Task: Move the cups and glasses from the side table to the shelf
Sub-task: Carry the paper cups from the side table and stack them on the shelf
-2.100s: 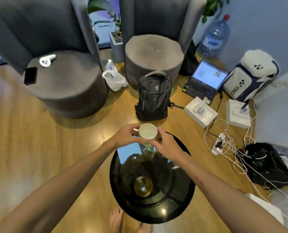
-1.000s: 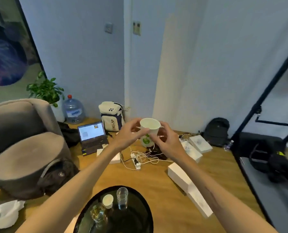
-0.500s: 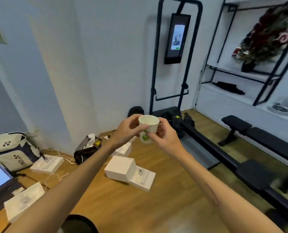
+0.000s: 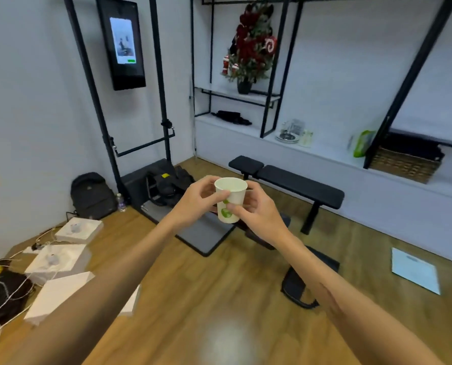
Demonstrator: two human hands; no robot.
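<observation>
Holding a white paper cup (image 4: 230,200) upright between both grips: left hand (image 4: 197,202) pinching its left side, right hand (image 4: 256,210) curling round its right side, above wooden floor (image 4: 219,299).

Place: a home workout room that is also serving as storage.
Exercise gear: a black padded bench (image 4: 288,180) is standing on the wooden floor (image 4: 219,299), and a black frame is carrying a lit wall screen (image 4: 123,43).
Storage: white shelf (image 4: 325,151) units are holding a decorated little tree (image 4: 251,46) and a wicker basket (image 4: 404,164).
Clutter: a backpack (image 4: 91,196), white boxes (image 4: 59,262) and cables are lying by the wall.
</observation>
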